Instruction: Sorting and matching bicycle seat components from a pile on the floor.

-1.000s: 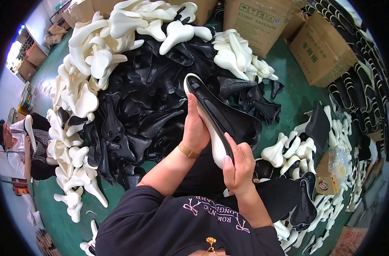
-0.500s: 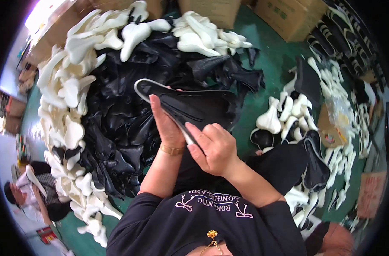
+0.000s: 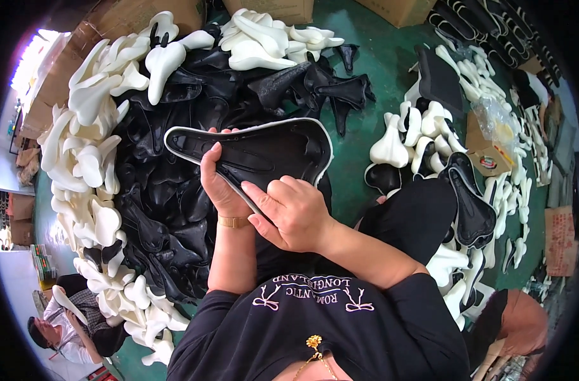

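Observation:
I hold a black bicycle saddle (image 3: 264, 149) with a pale rim flat in front of me, underside up, nose pointing left. My left hand (image 3: 218, 184) grips it from below near the middle, thumb over the near edge. My right hand (image 3: 290, 213) presses on the saddle's near edge with curled fingers. A gold bracelet (image 3: 233, 221) sits on my left wrist.
A big heap of black saddle shells (image 3: 168, 209) lies ahead, ringed by white foam saddle pads (image 3: 89, 165). More white pads (image 3: 410, 136) and finished black saddles (image 3: 470, 206) lie right. Cardboard boxes (image 3: 489, 149) stand around. Another person (image 3: 73, 320) sits at lower left.
The saddle has turned from standing on edge to lying flat with its underside up. My right hand slid from its rear end onto the near edge. My view swung left.

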Tool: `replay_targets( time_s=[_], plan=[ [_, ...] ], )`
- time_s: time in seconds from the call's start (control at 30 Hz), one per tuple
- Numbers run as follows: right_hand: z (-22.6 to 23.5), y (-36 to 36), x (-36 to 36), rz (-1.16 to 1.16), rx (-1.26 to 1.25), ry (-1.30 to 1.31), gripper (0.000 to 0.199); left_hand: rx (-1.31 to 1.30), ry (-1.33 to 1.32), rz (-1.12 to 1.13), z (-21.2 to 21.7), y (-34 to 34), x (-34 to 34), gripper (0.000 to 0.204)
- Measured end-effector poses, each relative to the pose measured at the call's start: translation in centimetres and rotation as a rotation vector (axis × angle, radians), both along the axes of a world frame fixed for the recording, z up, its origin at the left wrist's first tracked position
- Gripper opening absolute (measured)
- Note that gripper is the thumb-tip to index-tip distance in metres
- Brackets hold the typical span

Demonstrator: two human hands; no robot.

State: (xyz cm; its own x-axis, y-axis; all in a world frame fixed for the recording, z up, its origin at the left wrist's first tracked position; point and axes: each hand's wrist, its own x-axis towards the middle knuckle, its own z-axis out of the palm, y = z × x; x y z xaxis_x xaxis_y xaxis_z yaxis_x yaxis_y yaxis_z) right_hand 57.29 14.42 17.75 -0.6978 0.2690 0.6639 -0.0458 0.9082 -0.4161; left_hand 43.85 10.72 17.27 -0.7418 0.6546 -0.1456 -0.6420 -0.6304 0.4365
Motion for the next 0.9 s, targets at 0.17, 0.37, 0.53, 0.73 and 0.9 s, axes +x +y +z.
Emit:
replay_targets(
  time_s=[0.17, 0.37, 0.53, 0.73, 0.9],
  plan=[
    [-0.1, 2.4, 0.5, 0.16, -0.203, 0.111, 0.036, 0.022, 0.066, 0.034, 0.0, 0.4, -1.1, 0.043],
    [-0.4, 5.5, 2.2, 0.054, -1.492, 0.256, 0.057, 0.104, 0.104, 0.05, -0.1, 0.3, -2.5, 0.048],
    [-3.3, 4.0, 1.9, 0.22, -1.716, 0.188, 0.049, 0.082, 0.142, -0.013, -0.3, 1.1, -0.9, 0.049],
    [-2.5, 4.2, 4.4, 0.087, -1.59, 0.145, 0.04, -0.065, 0.488, 0.166, -0.7, 0.6, -4.2, 0.023],
    [-0.1, 5.4, 11.9, -0.158, -1.415, 0.211, 0.056, -0.268, 1.137, -0.019, -0.9, 1.5, -1.1, 0.025]
  ],
)
